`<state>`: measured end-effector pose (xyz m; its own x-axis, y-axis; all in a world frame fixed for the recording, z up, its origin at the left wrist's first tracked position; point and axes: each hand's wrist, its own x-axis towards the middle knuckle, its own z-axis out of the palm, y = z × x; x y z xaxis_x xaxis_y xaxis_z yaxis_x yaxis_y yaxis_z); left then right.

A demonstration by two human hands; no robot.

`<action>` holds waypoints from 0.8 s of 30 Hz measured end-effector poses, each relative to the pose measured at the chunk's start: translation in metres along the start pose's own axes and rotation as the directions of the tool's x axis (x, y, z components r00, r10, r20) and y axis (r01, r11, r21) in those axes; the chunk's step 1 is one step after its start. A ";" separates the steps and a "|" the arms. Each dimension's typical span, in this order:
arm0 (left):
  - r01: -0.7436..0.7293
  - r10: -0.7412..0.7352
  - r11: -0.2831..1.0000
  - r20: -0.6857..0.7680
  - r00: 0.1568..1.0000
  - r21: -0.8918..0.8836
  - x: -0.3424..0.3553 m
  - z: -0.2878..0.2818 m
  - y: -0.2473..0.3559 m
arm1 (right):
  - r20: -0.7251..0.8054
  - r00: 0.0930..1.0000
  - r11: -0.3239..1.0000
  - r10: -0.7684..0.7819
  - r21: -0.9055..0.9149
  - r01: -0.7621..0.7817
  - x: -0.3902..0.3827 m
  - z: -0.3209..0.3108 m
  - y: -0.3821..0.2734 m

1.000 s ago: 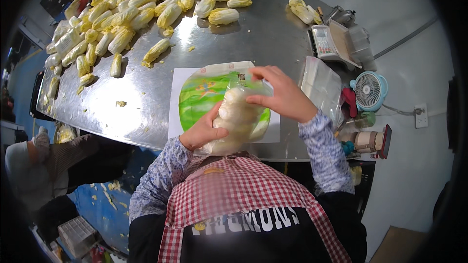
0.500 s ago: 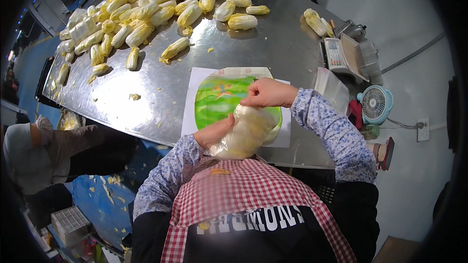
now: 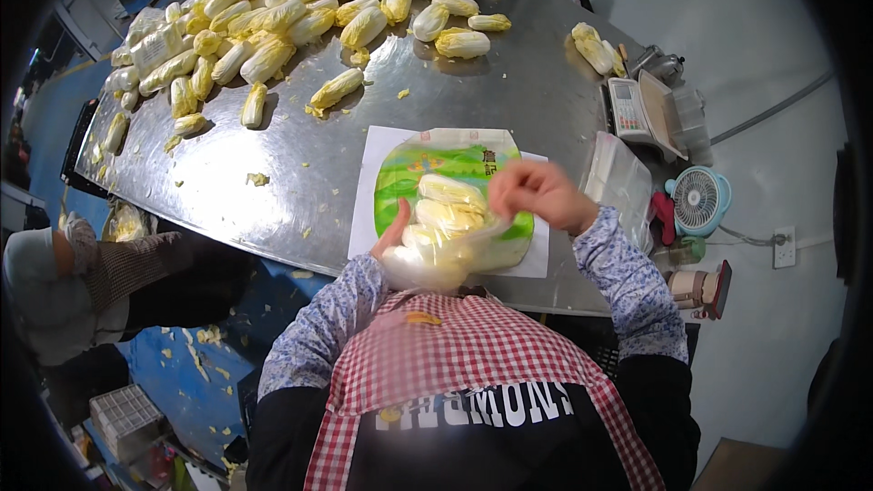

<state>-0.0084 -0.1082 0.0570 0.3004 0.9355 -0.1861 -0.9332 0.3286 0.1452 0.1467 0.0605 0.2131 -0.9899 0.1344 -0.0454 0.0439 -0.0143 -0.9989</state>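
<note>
Bagged cabbages [image 3: 447,216] against left hand [image 3: 392,235], long axes roughly left to right.

**Operator:** Where is the head camera mounted?

**Technician:** On the wearer's head, above the near edge of the broad, shiny grey metal table [image 3: 455,95]. It faces steeply down and slightly forward.

**Operator:** What is the viewing range?

**Technician:** Close. The red-and-white checked cloth apron [image 3: 455,332] fills the lower middle. The bare left hand [image 3: 391,236] and bare right hand [image 3: 544,197] sit near the centre, just beyond the table's near edge.

**Operator:** And the field?

**Technician:** Wide fisheye. It covers the table's left and right edges and extends toward its far end; straight lines bow toward a dark, rounded rim.
</note>
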 end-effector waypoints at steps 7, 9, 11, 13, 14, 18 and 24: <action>-0.263 0.234 0.927 0.137 0.963 0.266 0.013 -0.034 0.020 | -0.464 0.886 0.966 -0.017 0.220 0.134 0.014 0.005 -0.023; -0.353 0.316 0.744 0.167 0.934 0.566 0.004 -0.034 0.027 | -0.546 0.835 0.958 0.074 0.270 0.091 0.013 0.009 -0.017; -0.371 0.384 0.647 0.137 0.913 0.666 -0.011 -0.025 0.031 | -0.597 0.792 0.894 0.125 0.415 0.172 0.013 0.014 -0.004; -0.293 0.284 0.885 0.077 0.956 0.362 -0.033 -0.033 0.035 | -0.656 0.724 0.803 0.213 0.540 0.253 0.017 0.024 0.007; -0.162 0.158 0.985 0.073 0.985 0.050 -0.046 -0.047 0.038 | -0.686 0.686 0.760 0.242 0.573 0.305 0.016 0.025 0.017; 0.010 0.036 0.907 0.101 0.994 -0.421 -0.098 -0.131 0.053 | -0.747 0.569 0.607 0.345 0.640 0.472 0.003 0.016 0.084; -0.334 0.242 0.937 -0.503 0.830 -0.101 -0.071 -0.055 0.087 | -0.843 0.351 0.699 0.407 0.535 0.474 -0.053 0.024 0.178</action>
<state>-0.1215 -0.1532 0.0291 -0.0752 0.7903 -0.6081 -0.9948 -0.0175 0.1002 0.2040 0.0273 0.0374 -0.2160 0.8767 -0.4299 -0.5110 -0.4766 -0.7153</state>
